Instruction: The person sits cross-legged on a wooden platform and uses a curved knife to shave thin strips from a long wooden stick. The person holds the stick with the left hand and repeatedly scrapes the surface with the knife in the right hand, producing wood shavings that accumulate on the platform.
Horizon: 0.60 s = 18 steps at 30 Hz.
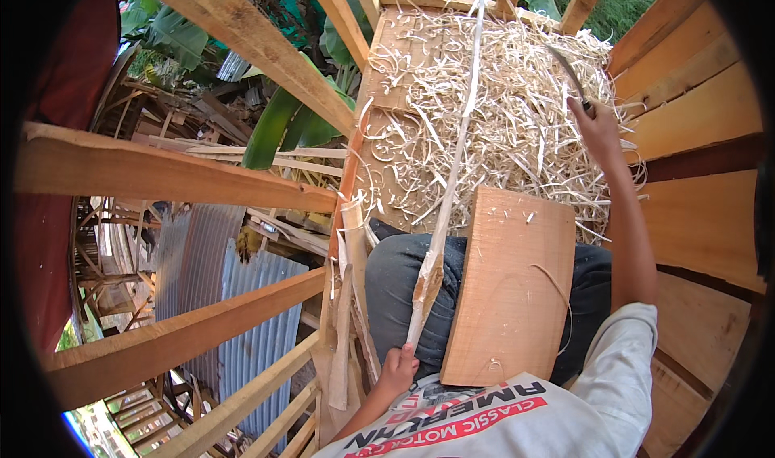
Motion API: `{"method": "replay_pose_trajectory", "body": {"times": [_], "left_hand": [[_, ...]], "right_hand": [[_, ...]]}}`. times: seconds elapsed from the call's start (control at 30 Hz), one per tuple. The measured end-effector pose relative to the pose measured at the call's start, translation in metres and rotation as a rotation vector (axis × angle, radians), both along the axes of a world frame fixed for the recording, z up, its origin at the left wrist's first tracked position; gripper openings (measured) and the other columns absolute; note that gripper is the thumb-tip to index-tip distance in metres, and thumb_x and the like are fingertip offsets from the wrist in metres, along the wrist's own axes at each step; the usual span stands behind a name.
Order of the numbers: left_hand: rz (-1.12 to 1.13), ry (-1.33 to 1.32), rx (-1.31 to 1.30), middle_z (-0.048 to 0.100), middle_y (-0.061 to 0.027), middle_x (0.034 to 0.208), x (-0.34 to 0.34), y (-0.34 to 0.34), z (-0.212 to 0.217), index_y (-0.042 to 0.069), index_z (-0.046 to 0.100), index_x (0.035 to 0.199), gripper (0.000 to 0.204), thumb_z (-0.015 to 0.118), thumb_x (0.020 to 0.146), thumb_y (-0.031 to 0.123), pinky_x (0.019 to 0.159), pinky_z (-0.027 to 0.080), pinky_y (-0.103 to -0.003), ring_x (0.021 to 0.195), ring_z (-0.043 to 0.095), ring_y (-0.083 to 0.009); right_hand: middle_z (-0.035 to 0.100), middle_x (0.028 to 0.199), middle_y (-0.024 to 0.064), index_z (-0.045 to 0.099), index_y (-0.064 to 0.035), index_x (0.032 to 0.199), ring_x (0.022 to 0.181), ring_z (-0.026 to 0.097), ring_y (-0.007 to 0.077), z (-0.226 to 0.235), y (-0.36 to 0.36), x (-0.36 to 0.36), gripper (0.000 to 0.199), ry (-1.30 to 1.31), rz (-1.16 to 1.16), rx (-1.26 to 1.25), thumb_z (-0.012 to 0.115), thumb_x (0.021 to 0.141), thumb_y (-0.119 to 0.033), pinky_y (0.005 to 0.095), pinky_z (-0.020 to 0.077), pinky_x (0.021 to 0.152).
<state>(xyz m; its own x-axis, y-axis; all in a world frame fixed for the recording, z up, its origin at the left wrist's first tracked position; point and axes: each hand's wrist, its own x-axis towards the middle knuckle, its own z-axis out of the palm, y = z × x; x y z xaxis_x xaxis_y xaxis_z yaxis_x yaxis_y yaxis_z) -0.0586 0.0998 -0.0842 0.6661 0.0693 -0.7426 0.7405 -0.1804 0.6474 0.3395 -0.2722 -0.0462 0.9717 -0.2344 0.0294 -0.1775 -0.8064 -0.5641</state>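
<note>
My left hand [397,371] is closed round the near end of a long pale wooden pole [456,163], which slants up over my left thigh and past the far edge of the platform. A rough brown patch shows on the pole above my thigh. Off to the far right, my right hand [597,127] grips the dark handle of a knife [571,72] with a curved blade pointing up and left, apart from the pole. Across my lap lies a wooden board [514,284] with a few shavings and a thin curled strip on it.
Curly wood shavings [517,111] cover much of the platform floor. Wooden rails [186,167] fence the left side; planks [694,143] wall the right. Several offcut strips [347,321] stand by my left knee. Beyond the rails are corrugated metal sheets [250,304] and banana leaves [282,131].
</note>
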Motion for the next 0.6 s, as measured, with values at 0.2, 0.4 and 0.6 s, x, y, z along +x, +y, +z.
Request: {"method": "replay_pose_trajectory", "body": {"times": [0.2, 0.4, 0.6], "left_hand": [[0.046, 0.064, -0.135, 0.043, -0.0044, 0.048, -0.001, 0.007, -0.004, 0.001, 0.041, 0.051, 0.070, 0.034, 0.094, 0.056, 0.045, 0.034, -0.027, 0.046, 0.042, -0.0111], [0.024, 0.039, -0.005, 0.046, -0.0047, 0.052, 0.002, 0.000, 0.007, 0.000, 0.044, 0.059, 0.069, 0.032, 0.092, 0.060, 0.044, 0.034, -0.026, 0.046, 0.043, -0.0112], [0.022, -0.065, 0.068, 0.046, -0.0043, 0.048, 0.004, -0.003, 0.009, -0.003, 0.046, 0.055, 0.068, 0.035, 0.095, 0.051, 0.045, 0.034, -0.030, 0.047, 0.044, -0.0117]], "right_hand": [[0.055, 0.052, 0.0064, 0.052, -0.0074, 0.066, 0.042, 0.053, 0.0204, 0.013, 0.105, -0.098, 0.049, -0.211, 0.777, -0.273, 0.056, 0.084, -0.053, 0.0333, 0.0455, 0.043], [0.052, 0.051, 0.0087, 0.052, -0.0022, 0.066, 0.042, 0.049, 0.0187, 0.004, 0.102, 0.012, 0.060, -0.020, 0.427, -0.247, 0.046, 0.088, -0.058, 0.0325, 0.0457, 0.044], [0.062, 0.086, 0.0289, 0.063, 0.0063, 0.078, 0.089, 0.062, 0.0379, -0.012, -0.009, 0.128, 0.079, 0.009, -0.081, -0.355, 0.031, 0.089, -0.065, 0.0470, 0.0471, 0.077]]}}
